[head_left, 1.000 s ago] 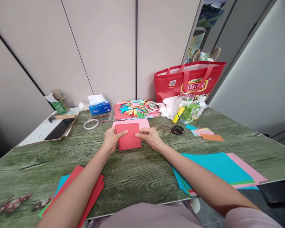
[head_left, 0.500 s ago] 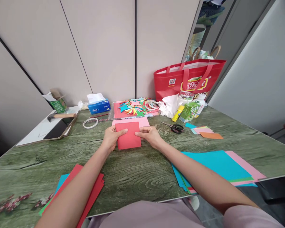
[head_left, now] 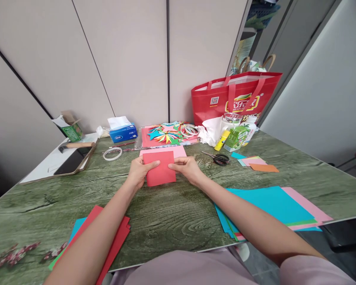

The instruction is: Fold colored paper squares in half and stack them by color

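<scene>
Nearest the wearer: two stacks of coloured paper. Left stack [head_left: 118, 241], red, blue and green sheets, lies under the left forearm; right stack [head_left: 264, 206], blue on top with pink and green edges, lies partly under the right forearm.

Hands: two, both pinching one red paper square [head_left: 160, 176] between them, thumbs on its near face. Left hand [head_left: 138, 170] grips the left edge, right hand [head_left: 188, 169] the right edge. Its broad face is turned toward the wearer, side edges running roughly near to far; sides look about equal, so no long axis can be told. Number of layers: cannot tell.

Just beyond the hands: one pink sheet [head_left: 180, 151]. Right of the right hand: one pair of scissors [head_left: 221, 159], points toward the left; farther right, several paper slips, uppermost an orange slip [head_left: 264, 168]. Left of the left hand: one tape roll [head_left: 109, 159], one phone [head_left: 74, 161], one hammer [head_left: 80, 145].

Containers, beyond the hands: one blue tissue box [head_left: 123, 133], white tissue protruding; one green box [head_left: 72, 132], flaps raised, contents hidden; one red tote bag [head_left: 213, 113], contents unclear.
</scene>
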